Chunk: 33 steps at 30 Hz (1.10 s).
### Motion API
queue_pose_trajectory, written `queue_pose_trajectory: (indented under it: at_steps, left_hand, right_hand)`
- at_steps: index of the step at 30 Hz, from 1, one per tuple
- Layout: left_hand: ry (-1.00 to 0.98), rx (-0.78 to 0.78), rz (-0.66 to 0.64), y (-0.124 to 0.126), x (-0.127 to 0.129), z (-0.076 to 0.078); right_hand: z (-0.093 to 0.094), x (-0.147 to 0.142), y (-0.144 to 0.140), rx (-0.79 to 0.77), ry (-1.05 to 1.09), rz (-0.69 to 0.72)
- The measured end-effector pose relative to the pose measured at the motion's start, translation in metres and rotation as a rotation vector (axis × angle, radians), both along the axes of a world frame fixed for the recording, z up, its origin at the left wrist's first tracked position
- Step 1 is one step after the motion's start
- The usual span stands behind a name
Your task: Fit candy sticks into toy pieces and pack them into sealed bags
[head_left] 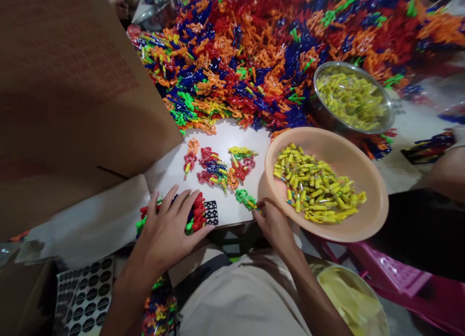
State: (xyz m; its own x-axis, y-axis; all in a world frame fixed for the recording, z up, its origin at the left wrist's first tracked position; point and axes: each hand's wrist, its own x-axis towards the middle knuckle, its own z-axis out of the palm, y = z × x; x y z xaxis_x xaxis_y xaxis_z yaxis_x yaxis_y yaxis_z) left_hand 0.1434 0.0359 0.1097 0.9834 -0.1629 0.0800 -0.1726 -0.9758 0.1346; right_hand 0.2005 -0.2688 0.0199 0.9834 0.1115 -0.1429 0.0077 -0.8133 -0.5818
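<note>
My left hand [167, 227] lies with fingers spread over a row of red and green plastic toys [198, 212], which it partly hides. A black card with rows of round holes [211, 213] sticks out beside its thumb. At the table's front edge, my right hand [274, 224] pinches the yellow end of a small green plastic toy [245, 199]. Beyond the hands lie a red and blue cluster of wrapped toys [212, 166], a red and yellow cluster [242, 164] and an orange and red toy [190, 157].
A peach basin [376, 205] of yellow pieces stands right of my right hand, with a metal bowl [390, 111] behind it. A large colourful toy heap [254, 50] covers the back. A cardboard box [72, 94] rises at left. Another person's arm [448, 169] is at right.
</note>
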Motion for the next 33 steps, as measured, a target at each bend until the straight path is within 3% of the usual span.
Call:
queue_pose_trajectory:
  at_steps: [6, 10, 14, 19, 25, 29, 33]
  left_hand:
    - [0.014, -0.047, 0.091, 0.046, -0.011, 0.003]
    - [0.068, -0.116, 0.023, 0.065, -0.013, -0.004]
    - [0.063, -0.166, 0.0, 0.065, -0.015, -0.007]
    - [0.061, -0.124, 0.019, 0.056, -0.011, 0.002]
    - [0.064, -0.113, -0.055, 0.013, 0.006, 0.009]
    - [0.098, -0.09, -0.031, -0.004, 0.013, 0.007]
    - [0.113, -0.058, -0.027, -0.005, 0.012, 0.006]
  right_hand:
    - [0.001, -0.002, -0.016, 0.173, 0.074, 0.032]
    - [0.009, 0.0, -0.015, 0.302, 0.137, 0.061]
    - [0.012, 0.0, 0.007, 0.472, 0.261, 0.15]
    - [0.003, 0.006, 0.056, 0.611, 0.319, 0.277]
    - [-0.009, 0.022, 0.099, 0.539, 0.189, 0.37]
    - [-0.008, 0.024, 0.105, 0.414, 0.111, 0.409]
    - [-0.001, 0.019, 0.106, 0.256, 0.053, 0.473]
